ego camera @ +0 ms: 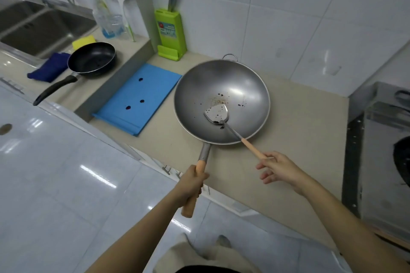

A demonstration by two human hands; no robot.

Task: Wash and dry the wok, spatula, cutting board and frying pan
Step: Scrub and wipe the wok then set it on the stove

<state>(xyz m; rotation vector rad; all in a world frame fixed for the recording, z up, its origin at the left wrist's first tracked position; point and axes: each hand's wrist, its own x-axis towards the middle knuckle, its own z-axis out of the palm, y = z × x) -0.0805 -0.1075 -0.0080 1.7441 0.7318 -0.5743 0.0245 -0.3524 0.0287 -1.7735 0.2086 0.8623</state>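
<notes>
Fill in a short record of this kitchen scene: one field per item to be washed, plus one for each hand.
wok: on the counter, dark specks inside
spatula: blade lying in the wok
cutting board: blue, flat, three dark spots
frying pan: on the raised ledge near the sink
left hand: grips the wok handle
right hand: pinches the spatula handle's end

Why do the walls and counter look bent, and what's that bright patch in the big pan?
Head view: the wide-angle lens bows the counter edges and wall tiles; the bright patch in the wok is glare from overhead light, also streaking the glossy floor; the corners look soft.
</notes>
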